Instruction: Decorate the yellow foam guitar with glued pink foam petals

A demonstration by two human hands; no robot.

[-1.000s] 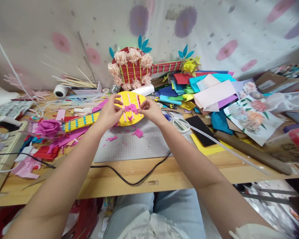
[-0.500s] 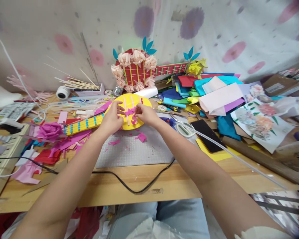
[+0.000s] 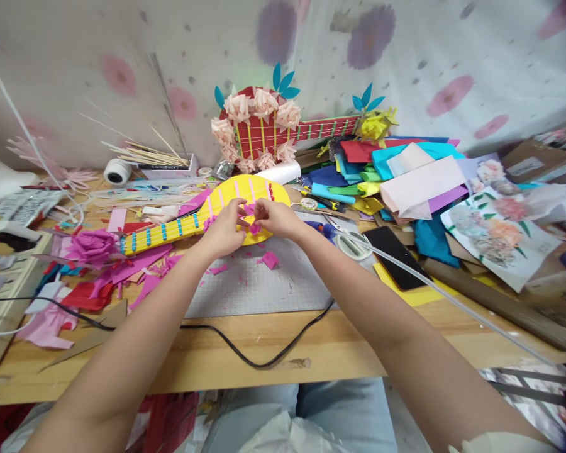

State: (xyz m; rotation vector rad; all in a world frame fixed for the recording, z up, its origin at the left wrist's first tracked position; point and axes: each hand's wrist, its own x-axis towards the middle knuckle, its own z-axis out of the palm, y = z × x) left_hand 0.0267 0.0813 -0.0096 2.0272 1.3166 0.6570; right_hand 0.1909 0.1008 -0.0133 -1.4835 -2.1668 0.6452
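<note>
My left hand [image 3: 224, 229], right hand [image 3: 276, 219]: both pinching pink paper flower [image 3: 249, 211] on yellow paper guitar [image 3: 259, 190], cutting mat's [image 3: 259, 286] far edge | mat's near half open | paper stack [image 3: 419, 179] crowds right

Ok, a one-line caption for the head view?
Left hand and right hand pinch pink paper bits on a yellow guitar.

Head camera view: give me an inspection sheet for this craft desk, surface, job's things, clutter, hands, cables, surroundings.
Surface: wooden table, grey cutting mat.
Job's things: yellow paper guitar partly on the mat, pink paper bits on its body.
Clutter: coloured paper stack, black phone, pink paper rose.
Grippers: left hand and right hand pinch the pink paper bits.
Cables: black cable across the front edge.
Surroundings: flowered cloth behind; red paper guitar leaning on it.
</note>
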